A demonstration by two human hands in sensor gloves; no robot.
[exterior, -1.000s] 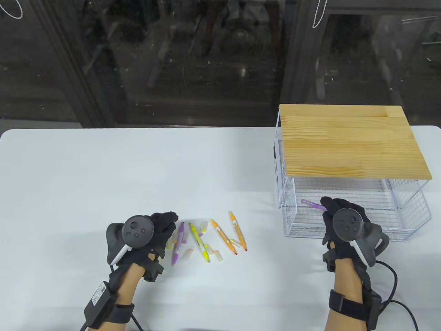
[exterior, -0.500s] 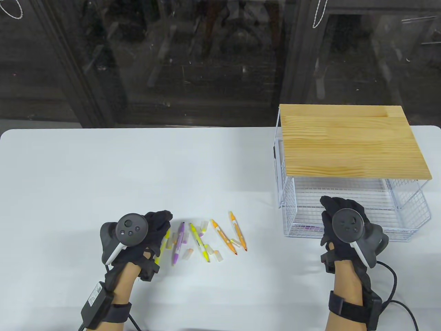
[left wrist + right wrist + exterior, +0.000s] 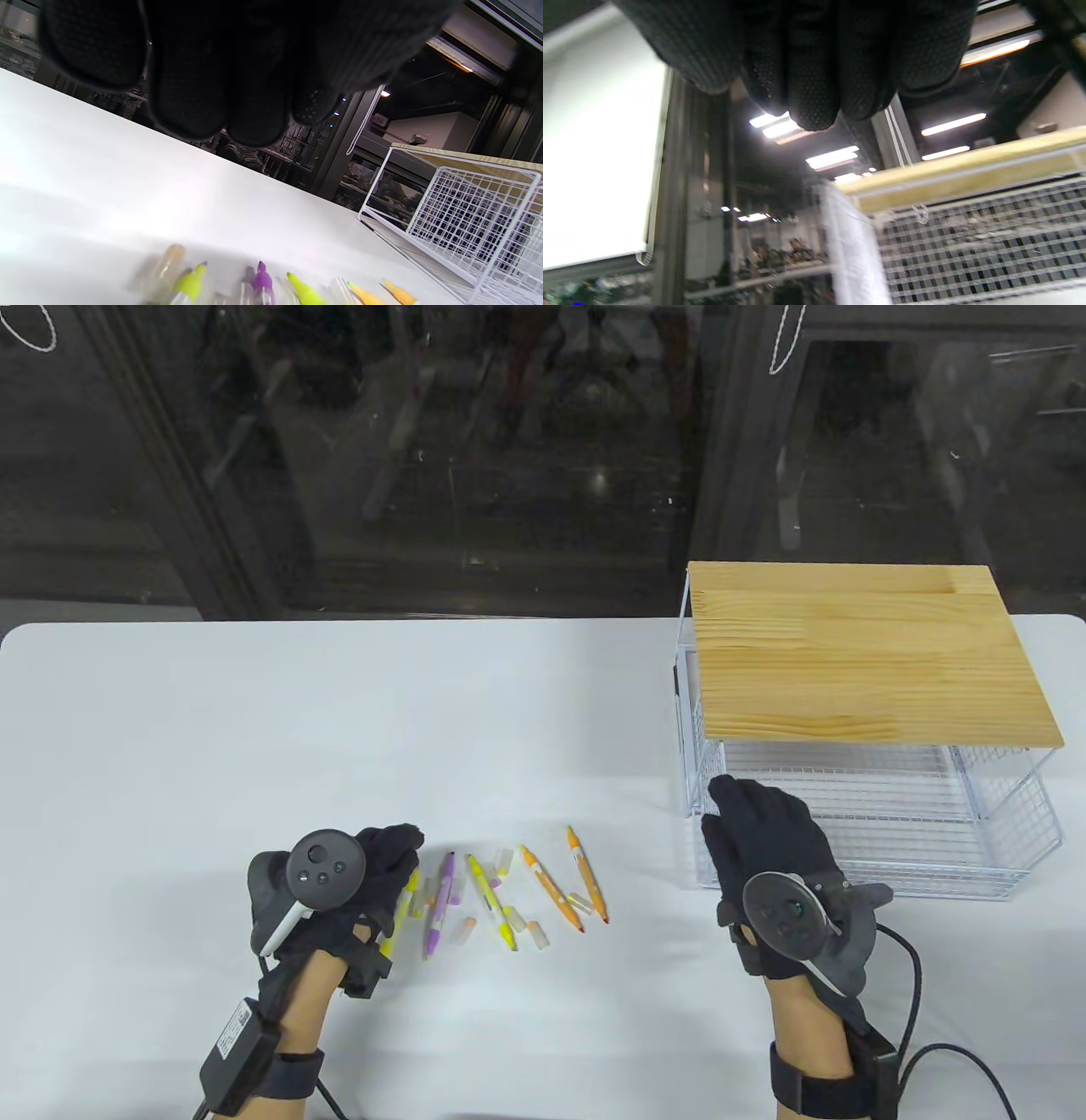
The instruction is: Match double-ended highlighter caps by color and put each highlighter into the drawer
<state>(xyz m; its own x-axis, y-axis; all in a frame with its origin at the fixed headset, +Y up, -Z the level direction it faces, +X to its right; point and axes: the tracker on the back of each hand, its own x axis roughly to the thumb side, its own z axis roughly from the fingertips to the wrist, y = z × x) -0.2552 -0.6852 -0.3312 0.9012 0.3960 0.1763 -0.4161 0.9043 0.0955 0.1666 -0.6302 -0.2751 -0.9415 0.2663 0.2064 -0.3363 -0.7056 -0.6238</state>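
Observation:
Several uncapped double-ended highlighters lie in a row near the table's front: a purple one (image 3: pixel 439 903), a yellow-green one (image 3: pixel 492 899) and two orange ones (image 3: pixel 551 886). Loose clear caps (image 3: pixel 536 937) lie scattered among them. My left hand (image 3: pixel 399 848) hovers at the row's left end with fingers loosely curled, holding nothing; a yellow highlighter (image 3: pixel 405 899) shows partly beneath it. My right hand (image 3: pixel 747 814) is empty, its fingers straight over the front left corner of the pulled-out white wire drawer (image 3: pixel 933 848). It hides that corner of the drawer floor.
The drawer slides from a white wire frame with a wooden top (image 3: pixel 865 653) at the table's right. A dark glass wall runs behind the white table (image 3: pixel 254 729). A cable (image 3: pixel 916 984) trails from my right wrist.
My right hand let the purple highlighter go into the drawer, then moved left with its fingers straightened. My left hand drew slightly left and back from the row.

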